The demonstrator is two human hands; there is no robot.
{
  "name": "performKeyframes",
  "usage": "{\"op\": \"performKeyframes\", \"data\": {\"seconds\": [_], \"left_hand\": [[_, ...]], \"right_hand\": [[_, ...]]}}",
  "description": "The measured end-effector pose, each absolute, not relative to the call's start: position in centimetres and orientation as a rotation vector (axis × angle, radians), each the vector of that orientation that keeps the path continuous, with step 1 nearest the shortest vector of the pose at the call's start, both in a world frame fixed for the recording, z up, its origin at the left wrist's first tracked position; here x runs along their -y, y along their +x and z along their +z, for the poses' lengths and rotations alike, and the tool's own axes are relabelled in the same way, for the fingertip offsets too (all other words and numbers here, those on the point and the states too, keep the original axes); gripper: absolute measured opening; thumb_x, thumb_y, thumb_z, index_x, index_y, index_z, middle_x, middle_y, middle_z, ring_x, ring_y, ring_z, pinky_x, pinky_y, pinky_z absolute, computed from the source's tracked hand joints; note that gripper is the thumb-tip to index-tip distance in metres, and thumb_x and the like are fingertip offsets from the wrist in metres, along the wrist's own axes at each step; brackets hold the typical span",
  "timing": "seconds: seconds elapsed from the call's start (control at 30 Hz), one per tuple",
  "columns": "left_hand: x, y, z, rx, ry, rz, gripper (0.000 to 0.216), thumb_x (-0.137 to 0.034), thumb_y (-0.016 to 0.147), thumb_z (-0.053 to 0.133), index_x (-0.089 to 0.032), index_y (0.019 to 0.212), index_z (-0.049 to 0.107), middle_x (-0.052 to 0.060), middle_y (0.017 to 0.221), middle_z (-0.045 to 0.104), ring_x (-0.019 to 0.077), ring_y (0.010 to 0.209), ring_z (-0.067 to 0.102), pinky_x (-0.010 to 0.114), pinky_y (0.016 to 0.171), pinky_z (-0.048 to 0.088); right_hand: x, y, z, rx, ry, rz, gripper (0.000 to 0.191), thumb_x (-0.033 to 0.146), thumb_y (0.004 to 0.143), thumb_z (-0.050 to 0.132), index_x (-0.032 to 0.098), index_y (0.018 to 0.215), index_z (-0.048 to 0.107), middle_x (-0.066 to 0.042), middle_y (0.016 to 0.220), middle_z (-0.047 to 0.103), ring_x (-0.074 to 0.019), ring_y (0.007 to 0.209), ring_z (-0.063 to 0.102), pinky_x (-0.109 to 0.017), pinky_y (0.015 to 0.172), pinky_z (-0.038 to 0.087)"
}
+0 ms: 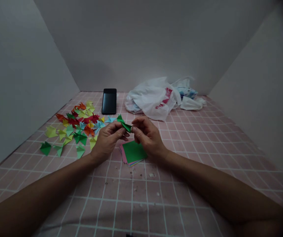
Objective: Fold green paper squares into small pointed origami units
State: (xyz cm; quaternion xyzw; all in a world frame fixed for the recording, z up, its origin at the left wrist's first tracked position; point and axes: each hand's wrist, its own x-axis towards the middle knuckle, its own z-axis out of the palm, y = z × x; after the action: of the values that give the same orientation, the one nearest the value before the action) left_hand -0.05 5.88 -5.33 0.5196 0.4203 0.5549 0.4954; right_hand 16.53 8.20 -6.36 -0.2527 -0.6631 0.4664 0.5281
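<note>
A green folded paper (125,125), an origami piece with pointed flaps, is held up between my two hands. My left hand (109,136) pinches it from the left between thumb and fingers. At its right tip, the thumb and forefinger of my right hand (150,136) are closed on the edge. Beneath my hands lies a stack of square coloured paper (134,152), green on top with pink and other colours showing at the edges. My right hand covers the stack's right corner.
Many small folded paper pieces (79,136) in red, orange, yellow, green and blue are spread at left. A black phone (109,102) lies behind them. Crumpled white plastic bags (153,97) rest by the back wall. Pink checked cloth (141,204) covers the surface; walls enclose three sides.
</note>
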Motion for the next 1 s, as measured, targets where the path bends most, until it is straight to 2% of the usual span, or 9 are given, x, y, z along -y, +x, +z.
{"op": "performKeyframes", "data": {"seconds": [0.07,0.17,0.47,0.53,0.63,0.77,0.87,1.0], "left_hand": [[-6.0,-0.1,-5.4,-0.987,1.236,1.32,0.027,-0.04,0.077,0.081,-0.018,0.084,0.068,0.0,0.072,0.07,0.0125,0.065,0.067,0.025,0.064,0.059],[-6.0,-0.1,-5.5,-0.92,1.202,1.285,0.028,-0.04,0.075,0.083,-0.018,0.082,0.066,-0.001,0.068,0.069,0.0122,0.061,0.067,0.024,0.061,0.058],[-5.8,0.0,-5.2,-0.986,1.182,1.317,0.02,-0.031,0.077,0.077,-0.017,0.076,0.062,-0.003,0.061,0.067,0.0096,0.056,0.063,0.02,0.059,0.053],[-5.8,0.0,-5.2,-1.042,1.212,1.352,0.019,-0.029,0.077,0.075,-0.017,0.075,0.06,-0.003,0.059,0.066,0.0096,0.055,0.062,0.021,0.058,0.052],[-5.7,-0.1,-5.2,-1.115,1.337,1.362,0.017,-0.028,0.079,0.073,-0.017,0.076,0.061,-0.003,0.06,0.064,0.0104,0.056,0.062,0.022,0.058,0.051],[-5.7,-0.2,-5.3,-1.179,1.573,1.384,0.011,-0.026,0.082,0.07,-0.017,0.08,0.064,-0.003,0.066,0.062,0.011,0.058,0.062,0.023,0.058,0.049],[-5.8,-0.4,-5.4,-1.192,1.77,1.411,0.008,-0.022,0.085,0.066,-0.018,0.078,0.064,-0.002,0.069,0.06,0.0111,0.06,0.06,0.024,0.058,0.048],[-5.9,-0.5,-5.6,-1.225,1.942,1.429,0.01,-0.018,0.086,0.064,-0.018,0.076,0.063,-0.001,0.071,0.06,0.0115,0.063,0.058,0.025,0.059,0.047]], "right_hand": [[-8.2,16.6,-6.4,1.596,-0.623,1.09,0.006,0.025,0.093,0.059,0.022,0.095,0.055,0.002,0.078,0.054,-0.0107,0.066,0.052,-0.025,0.058,0.043],[-8.3,16.6,-6.3,1.618,-0.689,1.066,0.009,0.026,0.092,0.059,0.021,0.087,0.055,0.002,0.076,0.055,-0.0114,0.066,0.053,-0.025,0.058,0.042],[-8.1,16.5,-6.2,1.513,-0.707,1.181,0.01,0.027,0.089,0.063,0.021,0.093,0.057,0.003,0.076,0.054,-0.0092,0.06,0.049,-0.023,0.053,0.039],[-8.0,16.4,-6.1,1.487,-0.736,1.263,0.012,0.031,0.089,0.064,0.02,0.09,0.059,0.004,0.073,0.053,-0.0084,0.056,0.048,-0.023,0.05,0.037],[-8.0,16.4,-5.8,1.419,-0.787,1.47,0.025,0.041,0.089,0.062,0.019,0.079,0.058,0.004,0.065,0.053,-0.0072,0.048,0.046,-0.022,0.045,0.034],[-8.1,16.4,-5.4,1.266,-0.8,1.677,0.034,0.048,0.082,0.071,0.019,0.074,0.056,0.007,0.058,0.051,-0.0061,0.044,0.043,-0.02,0.042,0.031],[-8.0,16.2,-5.3,1.207,-0.819,1.774,0.035,0.045,0.074,0.079,0.019,0.075,0.055,0.008,0.052,0.048,-0.0063,0.043,0.041,-0.019,0.041,0.031],[-7.7,16.1,-5.3,1.291,-0.82,1.668,0.027,0.038,0.076,0.075,0.02,0.075,0.055,0.008,0.055,0.048,-0.0078,0.046,0.04,-0.021,0.044,0.034]]}}
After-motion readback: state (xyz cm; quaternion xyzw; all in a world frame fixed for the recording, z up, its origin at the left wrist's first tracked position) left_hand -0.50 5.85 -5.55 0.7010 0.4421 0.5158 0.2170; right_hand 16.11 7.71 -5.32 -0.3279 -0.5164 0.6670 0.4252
